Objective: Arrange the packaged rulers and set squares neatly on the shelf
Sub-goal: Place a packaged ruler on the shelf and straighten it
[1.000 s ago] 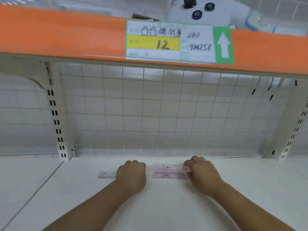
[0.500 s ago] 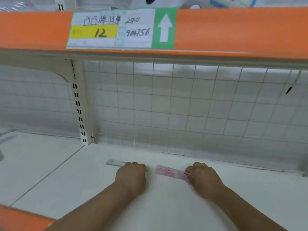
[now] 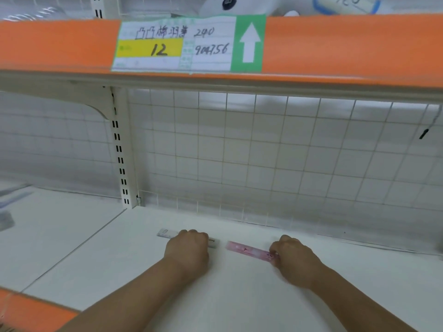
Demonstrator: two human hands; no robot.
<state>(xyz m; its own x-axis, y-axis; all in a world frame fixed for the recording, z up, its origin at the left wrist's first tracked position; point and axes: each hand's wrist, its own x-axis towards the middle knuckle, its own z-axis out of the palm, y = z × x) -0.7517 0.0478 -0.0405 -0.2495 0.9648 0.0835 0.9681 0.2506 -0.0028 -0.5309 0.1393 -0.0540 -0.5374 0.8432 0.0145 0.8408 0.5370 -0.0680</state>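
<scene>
Packaged rulers are laid end to end on the shelf (image 3: 239,295), the pale ruler (image 3: 165,233) gripped under the curled left hand (image 3: 189,248) and the pink ruler (image 3: 247,249) pinched at its end by the right hand (image 3: 294,257); alignment is judged unfinished, and no set squares are seen.

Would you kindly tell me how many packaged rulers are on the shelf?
2: pale ruler under the left hand; pink ruler gripped by the right hand. Hands may hide more.

Bare shelf board (image 3: 359,271) beside pink ruler (image 3: 249,250); wire grid (image 3: 263,152) behind, orange shelf (image 3: 335,44) overhead.
</scene>
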